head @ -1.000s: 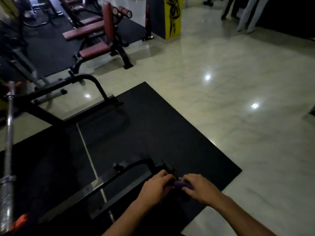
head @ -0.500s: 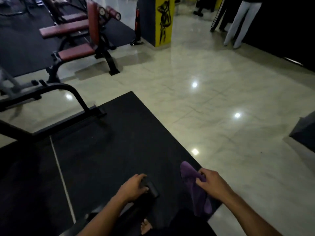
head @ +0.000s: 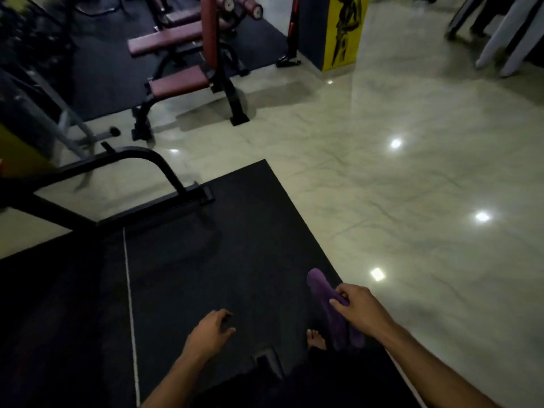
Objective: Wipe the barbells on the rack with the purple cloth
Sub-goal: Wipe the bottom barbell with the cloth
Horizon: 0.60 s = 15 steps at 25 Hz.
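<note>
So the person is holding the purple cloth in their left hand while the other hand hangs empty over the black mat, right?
Not quite. The head view shows the purple cloth gripped in the right hand; it is the left hand that hangs empty, fingers loosely curled, over the black mat.

Dim gym. Glossy pale marble-look tiled floor (head: pixel 382 178) with bright ceiling-light reflections. Black rubber floor mat (head: pixel 206 260) in the near left, white line across it. Maroon-padded black-framed exercise bench (head: pixel 182 78) at far left. Yellow-and-dark square pillar (head: pixel 338 30) at the far centre.
</note>
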Available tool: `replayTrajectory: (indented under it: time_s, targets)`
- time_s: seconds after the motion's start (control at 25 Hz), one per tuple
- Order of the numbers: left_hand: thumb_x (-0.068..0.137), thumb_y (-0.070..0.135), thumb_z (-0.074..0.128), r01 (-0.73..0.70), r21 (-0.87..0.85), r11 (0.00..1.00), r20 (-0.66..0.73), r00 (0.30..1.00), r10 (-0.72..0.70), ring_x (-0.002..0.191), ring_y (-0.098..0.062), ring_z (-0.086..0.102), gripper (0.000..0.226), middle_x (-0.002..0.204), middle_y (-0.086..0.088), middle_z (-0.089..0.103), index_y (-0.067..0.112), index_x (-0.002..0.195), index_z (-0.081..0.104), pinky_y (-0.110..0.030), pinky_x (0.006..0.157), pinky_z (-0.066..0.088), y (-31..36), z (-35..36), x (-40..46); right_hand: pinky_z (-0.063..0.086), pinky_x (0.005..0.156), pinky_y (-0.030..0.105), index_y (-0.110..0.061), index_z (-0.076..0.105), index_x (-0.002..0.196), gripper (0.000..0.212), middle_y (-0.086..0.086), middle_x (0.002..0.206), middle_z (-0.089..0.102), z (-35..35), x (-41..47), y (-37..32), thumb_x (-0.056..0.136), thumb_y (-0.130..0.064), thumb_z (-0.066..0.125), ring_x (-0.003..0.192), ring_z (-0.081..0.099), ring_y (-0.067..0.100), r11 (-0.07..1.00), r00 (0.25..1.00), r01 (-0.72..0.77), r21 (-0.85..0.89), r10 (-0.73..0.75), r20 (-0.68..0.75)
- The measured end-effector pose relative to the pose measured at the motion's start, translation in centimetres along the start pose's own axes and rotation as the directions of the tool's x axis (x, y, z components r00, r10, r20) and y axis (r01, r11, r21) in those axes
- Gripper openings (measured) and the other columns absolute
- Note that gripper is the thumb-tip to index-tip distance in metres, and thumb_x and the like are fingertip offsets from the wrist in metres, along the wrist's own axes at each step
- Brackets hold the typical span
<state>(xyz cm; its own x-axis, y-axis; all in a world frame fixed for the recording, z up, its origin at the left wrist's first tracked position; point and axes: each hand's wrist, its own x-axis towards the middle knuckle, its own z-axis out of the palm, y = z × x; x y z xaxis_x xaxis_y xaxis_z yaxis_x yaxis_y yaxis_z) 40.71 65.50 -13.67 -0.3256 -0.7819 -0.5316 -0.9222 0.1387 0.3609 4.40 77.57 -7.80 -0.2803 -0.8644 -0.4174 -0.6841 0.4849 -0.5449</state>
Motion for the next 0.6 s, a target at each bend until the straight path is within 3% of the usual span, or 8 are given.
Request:
replayTrajectory:
  time_s: [0.16,0.28,0.48,0.6]
  targets:
    - [0.093,0.045,0.063,0.099,-0.112,0.989,-0.11,0.988,-0.111,0.099,-0.005,0.059,0.038,0.112,0.013,0.055,0.033,0.128,0.055,-0.026,0.082,0.05,2.0,-2.8,1.9,0.054,0.07,0.036,-0.026,0.064,0.085,0.012,-0.008,0.079,0.065,-2.9,8.5,-3.4,0.091,-0.035,0.067,0.074,0.063,0.009,0.985,0.979,0.15,-0.079,-0.137,0.148]
    - [0.093,0.044,0.063,0.137,-0.18,0.974,-0.146,0.976,-0.164,0.101,-0.004,0.059,0.036,0.112,0.015,0.055,0.034,0.127,0.056,-0.028,0.085,0.052,1.7,-4.0,2.8,0.054,0.075,0.038,-0.026,0.064,0.09,0.009,-0.006,0.087,0.064,-3.0,13.3,-6.8,0.095,-0.034,0.063,0.08,0.063,0.011,0.956,0.945,0.274,-0.108,-0.246,0.218]
    - [0.088,0.044,0.068,0.2,-0.37,0.907,-0.219,0.93,-0.294,0.11,-0.009,0.061,0.047,0.119,0.014,0.055,0.033,0.132,0.053,-0.034,0.09,0.054,-2.0,-5.9,4.8,0.052,0.084,0.029,-0.029,0.061,0.115,0.017,-0.011,0.105,0.056,-1.0,20.6,-16.1,0.102,-0.036,0.052,0.094,0.057,0.005,0.823,0.786,0.546,-0.154,-0.441,0.433]
    - [0.086,0.051,0.068,0.075,-0.369,0.926,-0.354,0.91,-0.215,0.13,0.001,0.042,0.074,0.144,0.019,0.037,0.038,0.15,0.033,-0.025,0.106,0.042,-3.4,-8.6,7.3,0.049,0.089,0.024,-0.036,0.059,0.121,0.021,-0.017,0.109,0.054,0.1,24.5,-22.5,0.102,-0.04,0.052,0.098,0.055,-0.001,0.735,0.673,0.66,-0.153,-0.488,0.556]
